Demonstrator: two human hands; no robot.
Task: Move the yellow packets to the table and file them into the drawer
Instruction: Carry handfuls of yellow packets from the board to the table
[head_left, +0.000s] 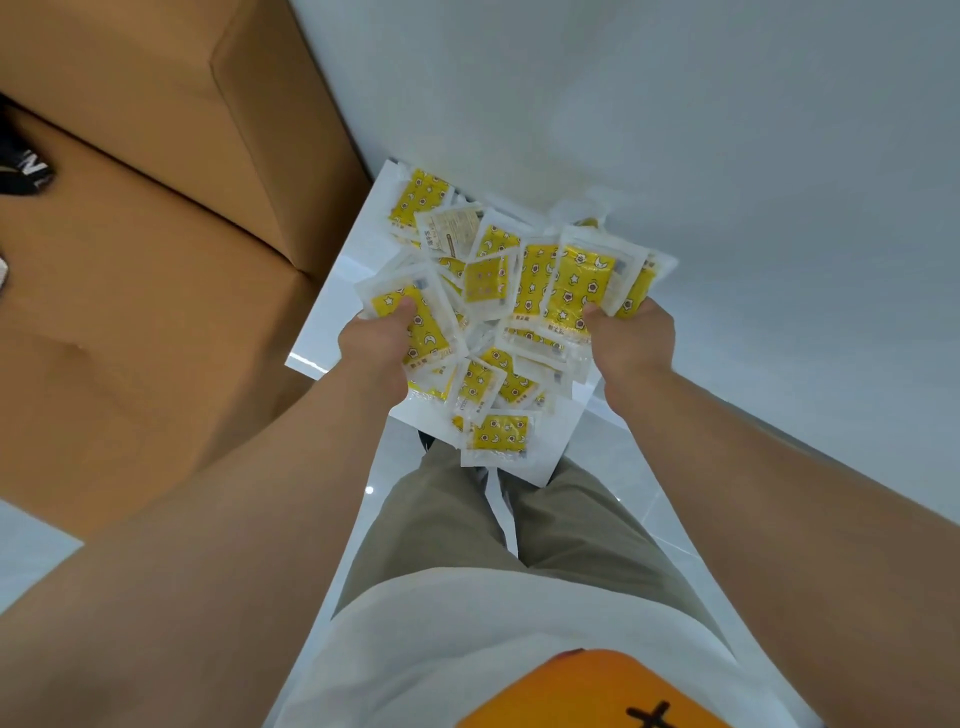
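Reaching fwd w/ both arms, left hand (375, 347) and right hand (635, 340) each have their grip clamped on a side of a loose heap of yellow packets (506, 312), star-printed w/ white edges, held above the floor by cardboard boxes (156, 234).

a loose heap of yellow packets (511, 312), dozens of them, small and flat, clear-edged wrappers with yellow fronts printed in stars, moons and flowers. overlapping every which way, some face up, one or two showing a pale printed back, several tilted on edge. bunched at both sides in a grasp, left cluster fanned out, right cluster standing more upright. one packet lowest, lying flat and level at the near edge of the pile.
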